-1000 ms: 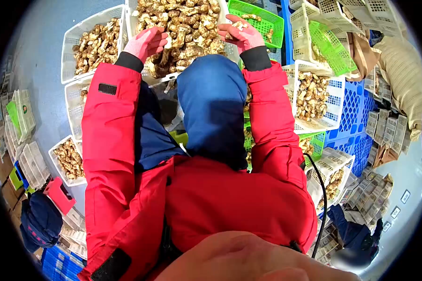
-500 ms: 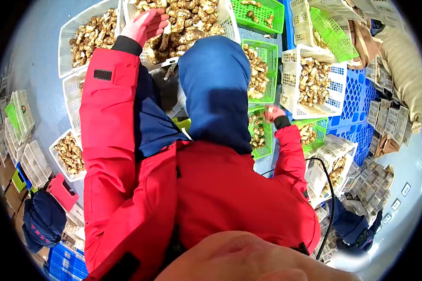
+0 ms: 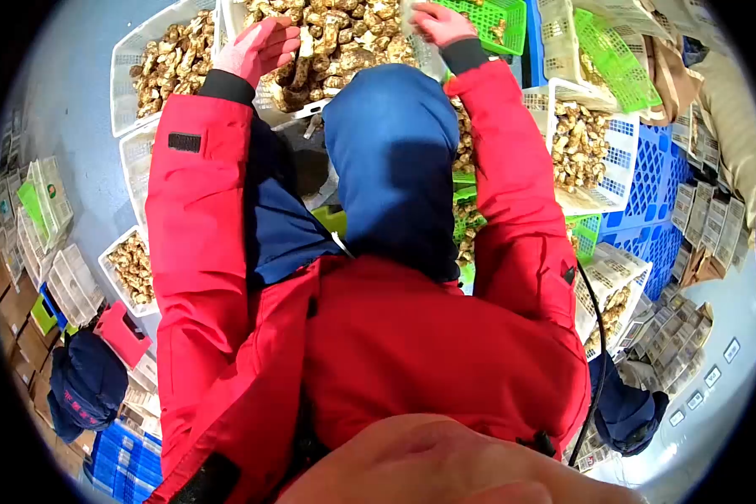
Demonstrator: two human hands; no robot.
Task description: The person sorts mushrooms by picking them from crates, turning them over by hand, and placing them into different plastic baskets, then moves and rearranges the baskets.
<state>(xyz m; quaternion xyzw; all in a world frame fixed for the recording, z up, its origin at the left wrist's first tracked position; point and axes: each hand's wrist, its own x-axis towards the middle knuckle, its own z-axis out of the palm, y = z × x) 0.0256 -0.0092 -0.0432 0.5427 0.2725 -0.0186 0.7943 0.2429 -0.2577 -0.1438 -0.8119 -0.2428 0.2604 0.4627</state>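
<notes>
A large white crate full of brown-and-white mushrooms, which look like matsutake, stands in front of me. My left hand is at its left side, fingers stretched out beside the mushrooms, gripping nothing that I can see. Over the crate's right rim reaches my right hand, fingers pointing left toward the pile and apparently without a mushroom. Green baskets with smaller mushrooms are at my right, partly hidden under my right sleeve.
On the left are a white crate of mushrooms and a smaller white basket. To the right, another white crate rests by blue pallets. A green basket is at the upper right. A black cable hangs beside my right arm.
My right hand has moved from the green baskets at my right side up and left to the large crate's right rim. My left hand has barely moved.
</notes>
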